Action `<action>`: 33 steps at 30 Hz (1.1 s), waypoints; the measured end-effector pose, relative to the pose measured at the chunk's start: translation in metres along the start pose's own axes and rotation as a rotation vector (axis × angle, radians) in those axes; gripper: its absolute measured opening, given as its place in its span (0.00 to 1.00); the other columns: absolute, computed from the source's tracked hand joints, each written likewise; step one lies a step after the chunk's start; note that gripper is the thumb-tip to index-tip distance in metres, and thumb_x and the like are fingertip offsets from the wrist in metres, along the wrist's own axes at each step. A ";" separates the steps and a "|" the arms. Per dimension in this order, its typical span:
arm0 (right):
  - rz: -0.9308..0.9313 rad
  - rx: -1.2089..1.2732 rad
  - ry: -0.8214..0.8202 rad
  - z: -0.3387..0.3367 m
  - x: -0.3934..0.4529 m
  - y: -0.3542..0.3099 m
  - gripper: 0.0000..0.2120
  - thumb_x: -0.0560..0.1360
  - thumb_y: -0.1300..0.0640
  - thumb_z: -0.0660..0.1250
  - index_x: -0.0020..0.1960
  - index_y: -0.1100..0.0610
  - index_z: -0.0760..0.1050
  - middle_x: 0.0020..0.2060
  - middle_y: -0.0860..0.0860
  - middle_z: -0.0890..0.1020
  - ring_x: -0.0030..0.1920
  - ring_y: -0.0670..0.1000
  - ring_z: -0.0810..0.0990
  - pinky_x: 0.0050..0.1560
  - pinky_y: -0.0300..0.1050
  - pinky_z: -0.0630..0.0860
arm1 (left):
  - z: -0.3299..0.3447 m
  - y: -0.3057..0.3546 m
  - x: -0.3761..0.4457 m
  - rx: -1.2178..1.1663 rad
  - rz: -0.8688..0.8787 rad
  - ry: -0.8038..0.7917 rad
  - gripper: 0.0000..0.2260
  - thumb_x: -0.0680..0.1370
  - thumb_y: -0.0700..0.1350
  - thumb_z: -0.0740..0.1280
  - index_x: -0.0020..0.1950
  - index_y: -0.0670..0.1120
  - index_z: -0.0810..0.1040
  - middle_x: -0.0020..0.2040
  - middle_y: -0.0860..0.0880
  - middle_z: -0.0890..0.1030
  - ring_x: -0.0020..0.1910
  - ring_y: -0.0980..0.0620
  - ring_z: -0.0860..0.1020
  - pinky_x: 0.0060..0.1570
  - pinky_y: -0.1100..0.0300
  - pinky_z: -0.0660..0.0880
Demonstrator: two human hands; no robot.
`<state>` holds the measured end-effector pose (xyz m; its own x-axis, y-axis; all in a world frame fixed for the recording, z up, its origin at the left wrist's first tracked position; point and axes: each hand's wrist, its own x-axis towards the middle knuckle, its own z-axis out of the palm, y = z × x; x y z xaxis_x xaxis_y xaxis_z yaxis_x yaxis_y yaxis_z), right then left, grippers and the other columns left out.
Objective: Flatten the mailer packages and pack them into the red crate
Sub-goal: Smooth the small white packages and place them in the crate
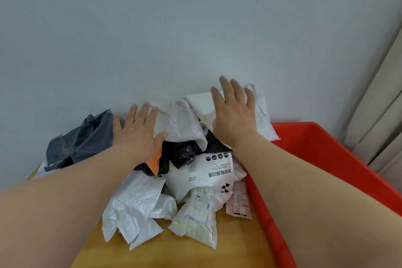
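Note:
A heap of crumpled mailer packages lies on the wooden table against the wall. It holds a dark grey mailer (80, 139) at the left, white mailers (134, 204) in front, a printed white one (206, 172) and a black one (182, 152) in the middle. My left hand (137, 135) is spread flat, palm down, between the dark grey mailer and a clear-white mailer (180, 124). My right hand (232, 115) lies flat with fingers apart on a white mailer (261, 113) at the top of the heap. The red crate (322, 152) stands at the right, touching the heap.
The yellow wooden table (195, 252) shows in front of the heap. A pale grey wall rises directly behind the packages. A beige curtain (382, 98) hangs at the far right beyond the crate. A pink labelled packet (239, 204) leans beside the crate's left wall.

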<state>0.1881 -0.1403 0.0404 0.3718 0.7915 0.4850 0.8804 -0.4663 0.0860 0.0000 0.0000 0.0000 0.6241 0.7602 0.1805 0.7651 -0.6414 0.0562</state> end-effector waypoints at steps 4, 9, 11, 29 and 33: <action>0.079 -0.213 -0.110 -0.011 0.002 0.020 0.38 0.74 0.63 0.58 0.80 0.55 0.46 0.78 0.56 0.54 0.79 0.60 0.43 0.74 0.64 0.36 | 0.007 0.006 0.002 0.073 0.028 0.002 0.34 0.80 0.64 0.51 0.80 0.53 0.39 0.80 0.52 0.37 0.78 0.47 0.37 0.73 0.36 0.41; 0.101 -0.233 -0.085 -0.020 0.001 0.024 0.17 0.68 0.69 0.59 0.53 0.56 0.76 0.54 0.54 0.70 0.63 0.59 0.63 0.70 0.58 0.52 | 0.012 0.013 0.002 0.072 0.039 -0.003 0.35 0.80 0.62 0.54 0.80 0.54 0.39 0.80 0.52 0.37 0.78 0.47 0.37 0.74 0.36 0.41; 0.132 -0.228 -0.084 -0.024 -0.001 0.029 0.14 0.68 0.69 0.60 0.47 0.57 0.78 0.49 0.53 0.67 0.61 0.59 0.63 0.67 0.56 0.53 | 0.011 0.015 0.001 0.069 0.037 -0.024 0.35 0.80 0.62 0.54 0.80 0.54 0.39 0.80 0.52 0.37 0.78 0.47 0.37 0.74 0.36 0.40; 0.735 0.466 0.415 -0.116 -0.049 0.085 0.09 0.67 0.62 0.57 0.30 0.55 0.60 0.27 0.49 0.63 0.36 0.56 0.64 0.48 0.49 0.56 | -0.009 0.048 0.010 -1.054 -0.162 -0.046 0.36 0.79 0.67 0.53 0.81 0.50 0.48 0.81 0.49 0.52 0.78 0.48 0.54 0.76 0.50 0.50; 0.741 0.600 0.001 -0.106 -0.054 0.087 0.07 0.71 0.66 0.63 0.37 0.57 0.74 0.35 0.55 0.72 0.41 0.57 0.71 0.45 0.49 0.63 | -0.006 0.027 0.000 -1.412 -0.299 -0.259 0.46 0.63 0.80 0.61 0.76 0.59 0.62 0.73 0.52 0.71 0.68 0.46 0.74 0.71 0.42 0.63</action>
<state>0.2131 -0.2658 0.1141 0.8959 0.3753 0.2376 0.4250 -0.5689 -0.7041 0.0200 -0.0181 0.0073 0.6005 0.7792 -0.1795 0.1759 0.0903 0.9803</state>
